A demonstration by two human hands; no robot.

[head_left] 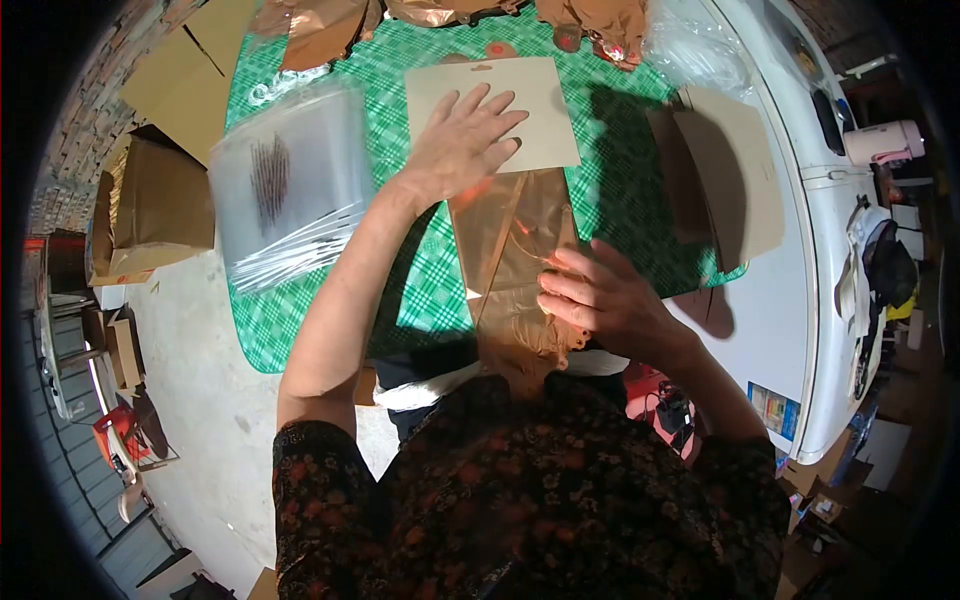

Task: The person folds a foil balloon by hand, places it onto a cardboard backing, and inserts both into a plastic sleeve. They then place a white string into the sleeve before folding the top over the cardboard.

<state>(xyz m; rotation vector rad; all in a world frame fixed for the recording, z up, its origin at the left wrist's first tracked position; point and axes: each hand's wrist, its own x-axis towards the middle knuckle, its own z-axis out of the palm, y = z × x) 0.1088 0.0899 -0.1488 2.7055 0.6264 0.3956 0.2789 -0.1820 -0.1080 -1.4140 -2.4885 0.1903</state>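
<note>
My left hand [465, 145] lies flat with its fingers spread on a beige card [545, 110] that has a hanging slot at its top edge. From under the card's lower edge a long, thin brown see-through sheet [510, 235] runs down toward my body, with creases and ragged, looped bits at its near end. My right hand [615, 300] is at the right side of this sheet, its fingers stretched out and slightly bent over the edge. I see nothing gripped in it.
A stack of clear plastic sleeves [300, 180] lies left on the green checked tablecloth [405, 50]. More beige cards [735, 170] are stacked at right. Shiny copper-brown pieces [330, 30] and crumpled clear plastic [700, 50] lie along the far edge. A cardboard box [165, 205] stands left.
</note>
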